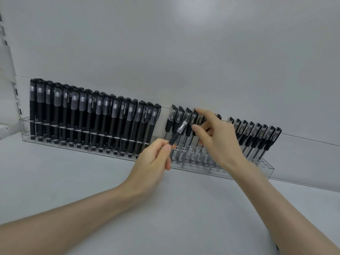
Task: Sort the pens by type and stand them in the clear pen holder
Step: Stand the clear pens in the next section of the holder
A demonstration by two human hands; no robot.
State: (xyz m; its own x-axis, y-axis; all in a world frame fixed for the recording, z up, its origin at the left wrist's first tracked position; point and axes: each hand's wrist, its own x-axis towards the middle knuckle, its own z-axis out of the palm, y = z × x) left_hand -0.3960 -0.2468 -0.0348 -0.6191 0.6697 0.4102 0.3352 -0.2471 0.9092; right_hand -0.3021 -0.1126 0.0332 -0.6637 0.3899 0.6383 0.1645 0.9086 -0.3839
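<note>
**One pen up, many racked**

Pinched low on the barrel by the left hand [154, 155]: a clear-capped pen [179, 130], just before the clear pen holder [266, 168]. Right hand [217, 140], fingers mostly straight, at the cap of one standing pen [194, 117]; pinching or merely touching, cannot tell. Best to part the neighbours, then lower tip-first among matching clear pens [257, 135]. Far left, black pens [92, 116] marked "TEST 2".

The left forearm [73, 216] and right forearm [276, 205] are bare along all that shows. The left hand [152, 159] and right hand [219, 137] are bare too, slender-fingered, with short plain fingernails [195, 127].
</note>
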